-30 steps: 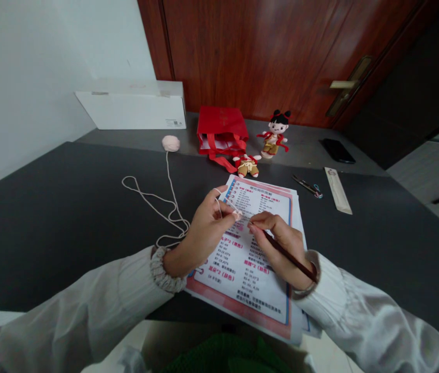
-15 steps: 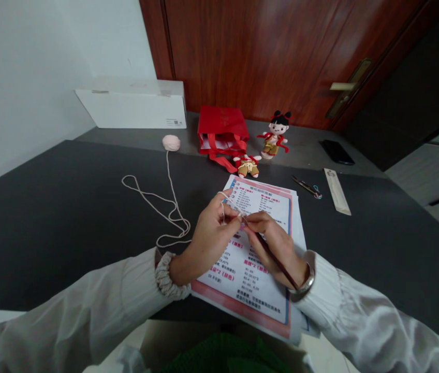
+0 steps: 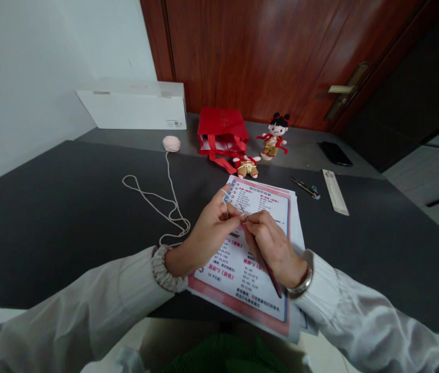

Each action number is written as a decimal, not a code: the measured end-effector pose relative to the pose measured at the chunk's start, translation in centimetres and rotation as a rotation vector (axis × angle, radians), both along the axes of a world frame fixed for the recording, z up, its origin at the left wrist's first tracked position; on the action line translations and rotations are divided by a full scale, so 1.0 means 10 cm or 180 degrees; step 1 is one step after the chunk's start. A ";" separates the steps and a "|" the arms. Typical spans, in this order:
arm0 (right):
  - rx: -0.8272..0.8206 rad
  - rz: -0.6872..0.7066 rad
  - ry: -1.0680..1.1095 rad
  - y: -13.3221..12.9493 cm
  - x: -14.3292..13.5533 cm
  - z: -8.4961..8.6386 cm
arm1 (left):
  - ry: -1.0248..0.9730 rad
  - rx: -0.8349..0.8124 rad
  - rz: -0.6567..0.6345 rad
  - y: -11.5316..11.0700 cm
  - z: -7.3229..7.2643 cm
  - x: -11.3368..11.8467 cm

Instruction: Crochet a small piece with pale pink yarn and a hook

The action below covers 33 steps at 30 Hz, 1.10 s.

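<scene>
Head view: I record a slim, dark-brown hook point(image 3: 273, 277) slanting lower-right, right hand point(image 3: 276, 246) closed on it, left hand point(image 3: 212, 224) pinching pale yarn point(image 3: 172, 144).

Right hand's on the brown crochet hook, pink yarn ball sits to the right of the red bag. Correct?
Not quite: the pink yarn ball sits left of the red bag, per the head view. The right hand is on the brown crochet hook.

Dim, soft indoor light, with a faint sheen on the door point(image 3: 266, 46) beyond the right hand point(image 3: 273, 242); small print on the page point(image 3: 238, 306) beneath it blurs, and the sleeve point(image 3: 363, 305) behind it stretches wide-angle.
</scene>
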State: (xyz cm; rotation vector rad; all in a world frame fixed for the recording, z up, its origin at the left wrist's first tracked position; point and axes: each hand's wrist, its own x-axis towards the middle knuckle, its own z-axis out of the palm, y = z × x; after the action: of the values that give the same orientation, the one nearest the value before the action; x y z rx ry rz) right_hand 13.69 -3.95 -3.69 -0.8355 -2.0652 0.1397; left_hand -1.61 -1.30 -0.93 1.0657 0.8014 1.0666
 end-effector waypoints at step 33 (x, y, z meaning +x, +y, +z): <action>-0.1887 0.0049 0.1626 0.08 0.09 0.11 | 0.1726 0.1633 0.0319 0.06 0.01 -0.15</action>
State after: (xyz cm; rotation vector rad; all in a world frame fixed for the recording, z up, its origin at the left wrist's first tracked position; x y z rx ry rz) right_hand 14.61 -3.16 -2.55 -1.0029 -1.5502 0.9107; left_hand -3.08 -0.71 -0.80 1.8144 1.0436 1.1101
